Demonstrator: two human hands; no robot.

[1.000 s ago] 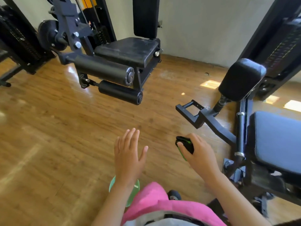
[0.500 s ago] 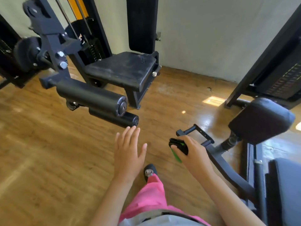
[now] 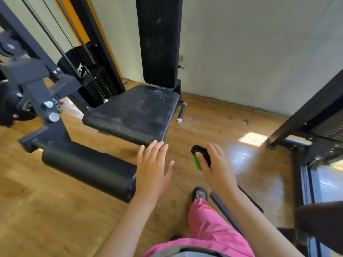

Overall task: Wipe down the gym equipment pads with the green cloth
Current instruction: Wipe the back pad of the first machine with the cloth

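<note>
Green cloth [image 3: 197, 162] bunched in the right hand [image 3: 217, 168].
The right hand clenches the cloth with something black; just left of it the left hand [image 3: 154, 169] is released, fingers straight, near the seat pad [image 3: 130, 115], roller pad [image 3: 87, 169] further left.

head camera looks forward, down

**Legible markings: one, partial.**
White block lettering stands on the black shroud [image 3: 78, 57] behind the weight stack [image 3: 98, 86], left of the back pad [image 3: 159, 41]. Only a capital "E" can be made out. A further stroke follows it, but the rest is hidden by parts in front, so the word cannot be read.
</note>
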